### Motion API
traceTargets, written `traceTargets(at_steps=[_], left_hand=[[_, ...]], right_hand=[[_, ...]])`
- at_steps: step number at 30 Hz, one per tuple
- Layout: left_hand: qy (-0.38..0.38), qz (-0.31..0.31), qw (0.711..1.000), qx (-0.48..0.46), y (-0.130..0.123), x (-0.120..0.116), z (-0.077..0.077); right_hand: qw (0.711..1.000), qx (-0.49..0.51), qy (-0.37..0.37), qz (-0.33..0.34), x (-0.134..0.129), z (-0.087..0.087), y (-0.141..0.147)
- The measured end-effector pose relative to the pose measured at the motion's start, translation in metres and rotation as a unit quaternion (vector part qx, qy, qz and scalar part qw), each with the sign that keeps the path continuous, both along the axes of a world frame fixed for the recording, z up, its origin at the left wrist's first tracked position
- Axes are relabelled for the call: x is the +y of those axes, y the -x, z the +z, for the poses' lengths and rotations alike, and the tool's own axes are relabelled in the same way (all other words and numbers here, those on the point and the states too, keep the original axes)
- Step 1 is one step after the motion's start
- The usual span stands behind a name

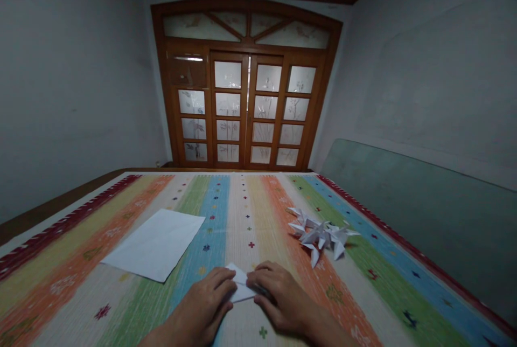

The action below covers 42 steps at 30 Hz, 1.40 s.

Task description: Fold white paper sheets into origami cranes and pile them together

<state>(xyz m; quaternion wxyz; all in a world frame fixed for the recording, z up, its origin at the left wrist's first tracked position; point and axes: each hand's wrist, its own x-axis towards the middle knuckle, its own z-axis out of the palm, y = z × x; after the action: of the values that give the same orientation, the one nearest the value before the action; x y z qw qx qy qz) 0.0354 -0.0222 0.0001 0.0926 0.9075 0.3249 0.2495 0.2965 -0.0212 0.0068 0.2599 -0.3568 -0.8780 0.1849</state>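
A small folded piece of white paper (241,293) lies on the striped cloth close in front of me, between my two hands. My left hand (208,298) grips its left edge, fingers bent over the top and thumb low at the side. On the opposite edge my right hand (278,293) holds the paper with curled fingers, its thumb near the lower right corner. Parts of the folds are hidden under the fingers. Off to the left rests a flat white paper sheet (155,244). To the right sits a cluster of folded white paper cranes (323,234).
A striped, patterned tablecloth (250,217) covers the table. Along the right side stands a pale green panel (404,201) against the wall. Beyond the table's far edge are wooden doors (246,110) with glass panes.
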Motion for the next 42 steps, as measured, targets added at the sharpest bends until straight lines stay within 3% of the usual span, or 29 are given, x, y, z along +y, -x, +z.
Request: traceTargets(at_steps=[8, 18, 26, 32, 37, 42], left_hand=[[0.02, -0.011, 1.0, -0.008, -0.008, -0.005, 0.005], [-0.078, -0.009, 0.996, 0.032, -0.008, -0.003, -0.009], [0.005, -0.049, 0.999, -0.003, -0.009, -0.01, 0.015], [-0.017, -0.031, 0.999, -0.013, -0.01, -0.005, 0.005], [0.008, -0.028, 0.999, -0.014, -0.007, 0.0, -0.001], [0.057, -0.019, 0.998, -0.012, -0.001, 0.003, 0.003]], right_hand=[[1.0, -0.01, 0.002, -0.025, 0.0, -0.005, 0.002], [1.0, 0.001, -0.008, -0.012, -0.003, -0.005, 0.006], [1.0, -0.019, -0.022, 0.01, -0.006, -0.003, 0.004], [0.999, -0.019, -0.035, 0.003, -0.005, -0.002, 0.006], [0.998, -0.027, -0.054, -0.019, -0.001, -0.002, 0.001], [0.999, -0.047, 0.003, -0.013, 0.001, 0.006, -0.004]])
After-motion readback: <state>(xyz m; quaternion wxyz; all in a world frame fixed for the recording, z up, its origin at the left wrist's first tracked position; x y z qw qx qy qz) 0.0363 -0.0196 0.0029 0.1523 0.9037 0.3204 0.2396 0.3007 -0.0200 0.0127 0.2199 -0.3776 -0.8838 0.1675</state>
